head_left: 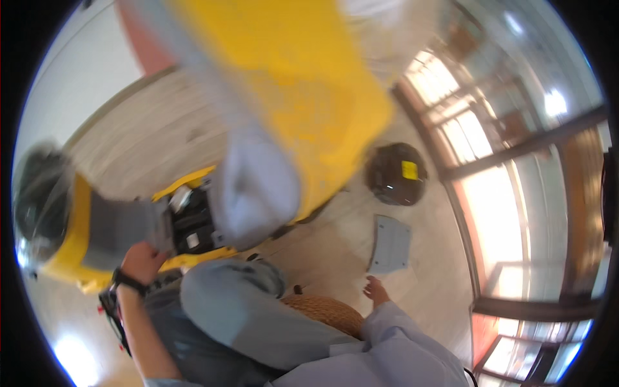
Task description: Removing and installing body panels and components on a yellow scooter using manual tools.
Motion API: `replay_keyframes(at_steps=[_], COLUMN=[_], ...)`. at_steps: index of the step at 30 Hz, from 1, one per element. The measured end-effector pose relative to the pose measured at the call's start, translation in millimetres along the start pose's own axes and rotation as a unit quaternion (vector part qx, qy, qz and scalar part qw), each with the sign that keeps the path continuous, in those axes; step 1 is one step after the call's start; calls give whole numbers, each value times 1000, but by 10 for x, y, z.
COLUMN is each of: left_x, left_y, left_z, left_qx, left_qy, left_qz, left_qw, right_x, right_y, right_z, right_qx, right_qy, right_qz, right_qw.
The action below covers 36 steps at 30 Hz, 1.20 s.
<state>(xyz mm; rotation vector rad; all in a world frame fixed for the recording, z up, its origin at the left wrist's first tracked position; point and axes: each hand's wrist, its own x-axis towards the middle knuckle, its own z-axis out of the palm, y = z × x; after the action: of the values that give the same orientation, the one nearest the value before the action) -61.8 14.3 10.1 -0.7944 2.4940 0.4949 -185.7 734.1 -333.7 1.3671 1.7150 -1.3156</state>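
Yellow and grey machine (271,129) fills most of the view, tipped up over the wooden floor (148,135). Left hand (143,261) is closed on its grey edge by the black parts. Right hand isn't visible. A bare foot (376,290) rests beside a grey panel (390,244) and a round black robot vacuum (396,173).

The big yellow machine (303,97) at upper centre looks like matt, slightly scuffed plastic with smooth grey panels. The floor (161,135) shows pale wood grain — satin, not glossy. The round seat (325,309) at lower centre is rough woven wicker; the trousers (258,316) are soft grey cloth.
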Motion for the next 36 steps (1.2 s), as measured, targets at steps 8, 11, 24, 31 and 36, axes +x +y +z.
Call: replay_keyframes(at_steps=[8,11,24,31,36], left_x=[4,34,-425,-300,-229], left_y=[0,-3,-1405,-1070,-1189], left_z=[39,112,349,605,623], left_qx=[38,15,21,34,55], left_qy=[45,38,-14,-48,-40], left_qz=[40,61,-42,-51,-20], left_qw=[997,997,999,997,997], right_x=[-18,816,666,551,626], right_y=[59,442,475,126,-42], right_z=[600,250,943,386,234], right_qx=[267,126,455,505,571], right_qy=[-13,-25,-12,-23,-15], right_qz=[41,-145,37,6,8], right_qw=[963,981,889,863,821])
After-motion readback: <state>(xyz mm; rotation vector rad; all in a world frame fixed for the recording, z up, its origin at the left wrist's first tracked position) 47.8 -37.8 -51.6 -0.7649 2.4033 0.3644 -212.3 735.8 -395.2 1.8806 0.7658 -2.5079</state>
